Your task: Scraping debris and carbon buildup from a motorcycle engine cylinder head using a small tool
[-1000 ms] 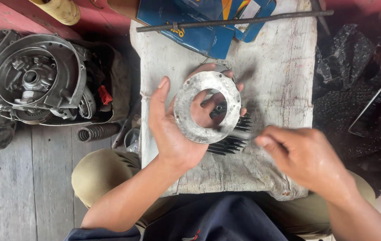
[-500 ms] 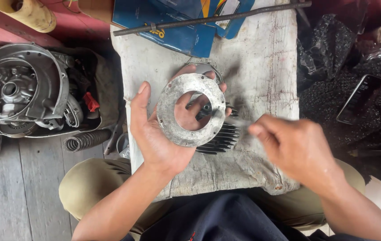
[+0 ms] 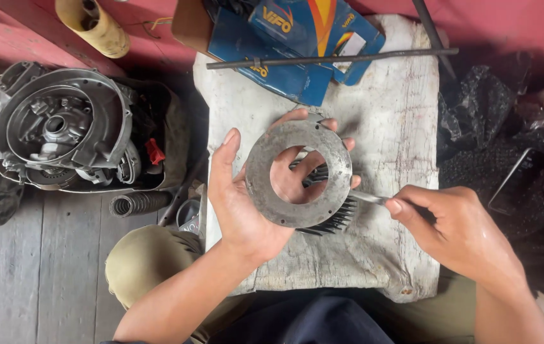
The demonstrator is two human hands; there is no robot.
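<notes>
Dull grey metal ring plate (image 3: pixel 299 173), scuffed and matt; worn whitish cloth (image 3: pixel 386 114) beneath; weathered wooden floorboards (image 3: pixel 42 267).

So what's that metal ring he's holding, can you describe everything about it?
The metal ring is a flat, grey disc with a big round hole in the middle, dull and scuffed like worn steel, with small holes or notches near its rim. The left hand holds it up facing the camera, thumb on its left edge, fingers behind and showing through the hole. It sits above the pale wooden block. The right hand brings a thin metal tool to its lower right edge, over a black brush.
</notes>
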